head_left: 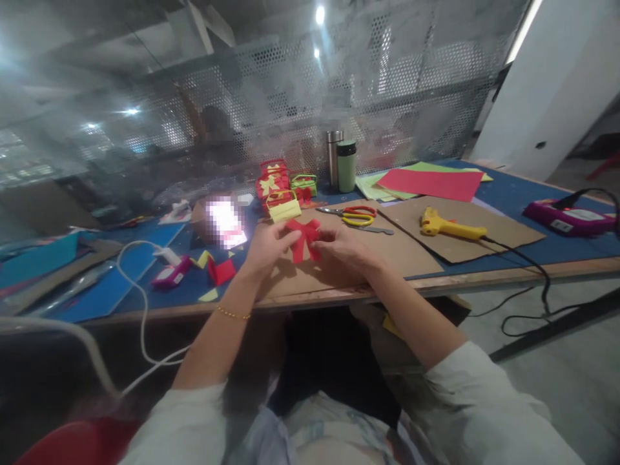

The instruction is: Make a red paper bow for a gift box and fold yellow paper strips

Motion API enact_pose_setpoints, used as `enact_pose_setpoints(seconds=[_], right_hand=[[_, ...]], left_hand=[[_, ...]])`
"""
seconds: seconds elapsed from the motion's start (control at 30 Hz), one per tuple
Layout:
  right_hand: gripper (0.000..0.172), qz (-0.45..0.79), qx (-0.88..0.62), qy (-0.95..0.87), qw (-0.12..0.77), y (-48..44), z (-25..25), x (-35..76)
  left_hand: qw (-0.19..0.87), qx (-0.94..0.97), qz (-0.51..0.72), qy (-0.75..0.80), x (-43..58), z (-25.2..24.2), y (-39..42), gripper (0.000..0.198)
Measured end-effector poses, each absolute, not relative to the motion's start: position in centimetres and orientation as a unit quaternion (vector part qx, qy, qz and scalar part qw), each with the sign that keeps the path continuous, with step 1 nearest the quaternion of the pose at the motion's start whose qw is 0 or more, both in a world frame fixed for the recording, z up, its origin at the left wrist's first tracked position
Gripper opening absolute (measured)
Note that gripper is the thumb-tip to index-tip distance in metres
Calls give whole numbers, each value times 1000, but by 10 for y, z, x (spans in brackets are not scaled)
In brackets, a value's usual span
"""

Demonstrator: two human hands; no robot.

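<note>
A red paper bow [304, 240] with two hanging tails is held up between both hands, over a brown cardboard sheet [334, 271]. My left hand [267, 247] pinches its left loop between thumb and fingers. On the other side, my right hand [345, 245] is closed on the right loop. Just behind the bow stands a small yellow paper bag [284, 209] with a handle. Red-and-yellow handled scissors [358, 215] lie beyond my right hand, with a flat grey metal strip [372, 229] close by.
A yellow glue gun [450, 226] rests on cardboard at right, its black cord trailing over the table edge. Red paper bags [272, 177], a green flask [346, 168] and red paper sheets [431, 183] are at the back. A lit phone [225, 223] and white cable [140, 284] are left.
</note>
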State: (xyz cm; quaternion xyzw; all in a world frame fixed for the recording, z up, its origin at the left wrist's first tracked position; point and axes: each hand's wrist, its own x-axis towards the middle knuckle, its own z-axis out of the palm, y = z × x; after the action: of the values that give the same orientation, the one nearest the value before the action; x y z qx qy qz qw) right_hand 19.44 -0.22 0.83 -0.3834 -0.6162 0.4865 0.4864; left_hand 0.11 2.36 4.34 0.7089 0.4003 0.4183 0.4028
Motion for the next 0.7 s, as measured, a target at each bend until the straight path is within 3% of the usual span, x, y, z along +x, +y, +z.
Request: enact_pose_setpoints(seconds=[0.33, 0.7], right_hand=[[21, 477, -364, -627, 496, 9, 3, 196], [20, 426, -407, -672, 449, 13, 5, 200]], left_hand=[[434, 690, 377, 441, -9, 35, 19, 25], [369, 720, 381, 447, -14, 24, 35, 21]])
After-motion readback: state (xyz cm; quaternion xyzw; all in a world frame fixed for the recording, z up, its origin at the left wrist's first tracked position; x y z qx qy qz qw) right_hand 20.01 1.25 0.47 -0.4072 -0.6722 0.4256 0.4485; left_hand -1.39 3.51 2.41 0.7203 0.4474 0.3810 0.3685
